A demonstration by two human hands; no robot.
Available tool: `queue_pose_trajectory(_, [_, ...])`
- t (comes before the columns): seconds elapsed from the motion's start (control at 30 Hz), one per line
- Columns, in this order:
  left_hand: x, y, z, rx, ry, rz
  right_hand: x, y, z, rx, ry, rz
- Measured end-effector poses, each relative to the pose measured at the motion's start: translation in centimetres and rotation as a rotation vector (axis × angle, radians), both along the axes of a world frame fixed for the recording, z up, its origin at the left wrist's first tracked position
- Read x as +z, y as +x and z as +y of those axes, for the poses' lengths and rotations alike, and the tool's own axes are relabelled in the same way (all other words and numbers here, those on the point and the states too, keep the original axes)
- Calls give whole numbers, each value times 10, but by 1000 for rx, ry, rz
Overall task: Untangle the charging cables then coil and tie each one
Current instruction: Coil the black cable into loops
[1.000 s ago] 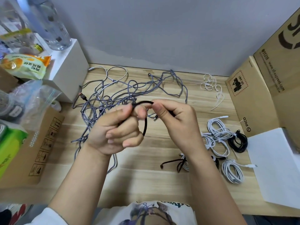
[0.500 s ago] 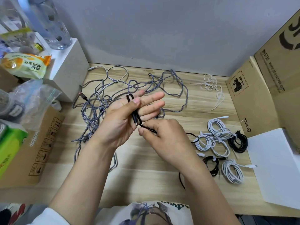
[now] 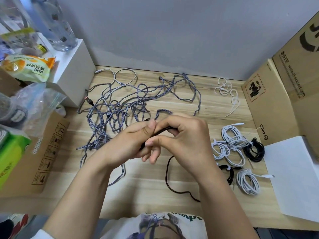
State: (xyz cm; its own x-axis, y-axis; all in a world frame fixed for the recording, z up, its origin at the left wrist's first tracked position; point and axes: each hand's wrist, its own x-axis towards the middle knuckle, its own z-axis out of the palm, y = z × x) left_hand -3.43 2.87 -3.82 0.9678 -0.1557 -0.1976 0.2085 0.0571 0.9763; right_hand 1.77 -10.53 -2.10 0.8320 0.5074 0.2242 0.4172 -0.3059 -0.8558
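My left hand (image 3: pixel 128 144) and my right hand (image 3: pixel 183 140) meet above the middle of the wooden table, and both grip a black cable (image 3: pixel 168 176). A short doubled length of it shows between my fingers, and its free tail hangs down and curls over the table below my right wrist. A big tangle of grey braided cables (image 3: pixel 120 104) lies behind my hands, with a white cable (image 3: pixel 124 76) mixed in at the back. On the right lie coiled white cables (image 3: pixel 231 144) and coiled black cables (image 3: pixel 255 150). Loose white ties (image 3: pixel 227 92) sit at the back right.
A white box (image 3: pixel 72 75) with a bottle and snack bag on it stands at the back left. Cardboard boxes (image 3: pixel 36 156) and plastic bags line the left edge. Big cardboard boxes (image 3: pixel 276 100) and a white sheet (image 3: pixel 293 173) fill the right side.
My left fingers, spread with the cable wound over them half a second ago, have closed round it. My right hand rose to meet them, and the black tail swung in under my right wrist.
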Motion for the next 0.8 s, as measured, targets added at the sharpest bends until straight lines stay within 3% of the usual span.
queue_pose_trajectory(0.1, [-3, -2, 6, -132, -70, 11, 1, 2, -1, -10, 133, -17])
queue_pose_trajectory(0.2, [-5, -3, 12, -191, -246, 39, 1, 5, -4, 17, 221, 96])
queue_pose_trajectory(0.43, [7, -2, 28, -397, -332, 100, -8, 6, -4, 75, 214, 235])
queue_pose_trajectory(0.53, [12, -1, 24, -439, -625, 6, -9, 9, -4, 110, 204, 290])
queue_pose_trajectory(0.6, [24, 2, 28, -368, -896, -40, -11, 9, -2, 155, 166, 324])
queue_pose_trajectory(0.67, [32, 7, 27, -155, -967, -28, -12, 5, 2, 209, 89, 383])
queue_pose_trajectory(0.73, [28, 11, 11, 97, -741, -39, -15, 1, 6, 214, -70, 354])
queue_pose_trajectory(0.8, [17, 10, 1, 221, -586, -133, -15, -1, 6, 205, -279, 223])
